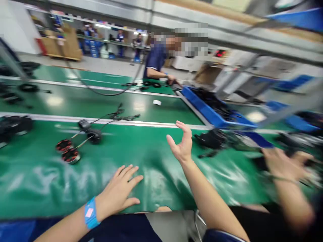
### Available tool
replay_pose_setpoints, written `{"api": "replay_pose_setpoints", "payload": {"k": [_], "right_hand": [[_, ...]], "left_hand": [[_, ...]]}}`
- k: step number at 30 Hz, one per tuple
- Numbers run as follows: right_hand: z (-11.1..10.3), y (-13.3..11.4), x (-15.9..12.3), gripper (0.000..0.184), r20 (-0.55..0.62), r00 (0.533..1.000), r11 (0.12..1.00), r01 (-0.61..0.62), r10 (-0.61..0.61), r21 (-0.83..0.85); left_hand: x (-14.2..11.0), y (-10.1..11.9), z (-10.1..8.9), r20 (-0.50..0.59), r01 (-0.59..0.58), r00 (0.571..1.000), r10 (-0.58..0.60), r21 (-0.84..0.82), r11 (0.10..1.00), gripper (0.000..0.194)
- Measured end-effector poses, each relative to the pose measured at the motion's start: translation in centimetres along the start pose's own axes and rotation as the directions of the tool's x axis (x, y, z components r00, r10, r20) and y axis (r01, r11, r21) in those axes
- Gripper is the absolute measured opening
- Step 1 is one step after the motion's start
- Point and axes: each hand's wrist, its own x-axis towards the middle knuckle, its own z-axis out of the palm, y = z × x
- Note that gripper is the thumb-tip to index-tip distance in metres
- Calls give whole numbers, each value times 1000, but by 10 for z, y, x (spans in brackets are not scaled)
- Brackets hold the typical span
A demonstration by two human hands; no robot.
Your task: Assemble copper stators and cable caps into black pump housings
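My left hand (122, 188) rests palm down with spread fingers on or just over the green mat (141, 151) near its front edge; a blue band circles the wrist. Raised above the mat, my right hand (183, 144) is open, thumb and fingers apart, with nothing between them. To the left lie two round motor-like parts with copper-coloured windings (70, 153), wired to black housings (91, 131) and thin black cables (121, 114). A black bundle (212, 138) lies just right of my right hand, too blurred to name.
A co-worker's hand (285, 164) reaches over blurred dark parts at the right. A blue bin (214, 111) of black parts stands behind. Another person (156, 60) works across the conveyor. More black parts (15, 126) lie at far left. A metal rail (151, 124) edges the mat's back.
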Motion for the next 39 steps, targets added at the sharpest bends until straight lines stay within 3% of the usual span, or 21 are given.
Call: {"api": "replay_pose_setpoints", "payload": {"k": [2,3,5,7,8,10,12,14,16,18,20,22,26,30,33,36,39], "right_hand": [[36,-18,5,54,188,969,986,150,-163,77],[56,-26,9,56,273,933,971,211,-235,116],[97,-39,18,63,414,840,936,303,-350,177],[140,-54,32,72,542,737,911,372,-405,175],[162,-61,40,78,597,688,902,402,-412,159],[205,-79,58,92,686,601,882,451,-411,133],[245,-98,73,104,731,534,861,488,-425,143],[279,-115,83,105,756,478,838,521,-446,165],[301,-126,87,79,773,442,817,553,-456,165],[308,-124,89,40,780,443,806,578,-443,129],[297,-108,88,23,781,467,800,596,-414,68],[272,-84,85,20,780,487,790,612,-393,16],[191,-32,66,28,760,526,769,637,-382,-54],[105,7,31,47,709,635,769,604,-306,-209],[57,29,0,56,677,697,761,566,-237,-316],[28,44,-31,57,663,723,755,543,-196,-368],[17,51,-52,53,664,724,758,536,-186,-372]], "left_hand": [[-13,-13,-24,-112,142,984,-139,22,990,65],[-24,-25,-36,-203,245,952,-231,46,969,57],[-52,-53,-60,-393,481,821,-414,85,872,46],[-81,-85,-81,-470,646,701,-537,99,757,45],[-93,-100,-89,-446,671,692,-568,105,734,44],[-109,-125,-101,-331,647,740,-586,111,755,44],[-114,-140,-105,-217,604,790,-574,108,790,44],[-114,-148,-105,-146,597,801,-581,121,793,46],[-112,-152,-102,-109,609,793,-599,148,779,49],[-114,-155,-100,-108,614,789,-605,171,770,53],[-117,-157,-101,-111,594,804,-584,187,782,56],[-120,-158,-103,-92,553,832,-546,206,808,57],[-114,-149,-102,-3,415,905,-425,230,881,54],[-95,-118,-85,71,252,961,-267,176,952,48],[-81,-92,-70,65,187,979,-192,76,979,47],[-71,-76,-59,109,164,980,-166,27,986,45],[-67,-73,-56,150,165,975,-166,21,986,45]]}}
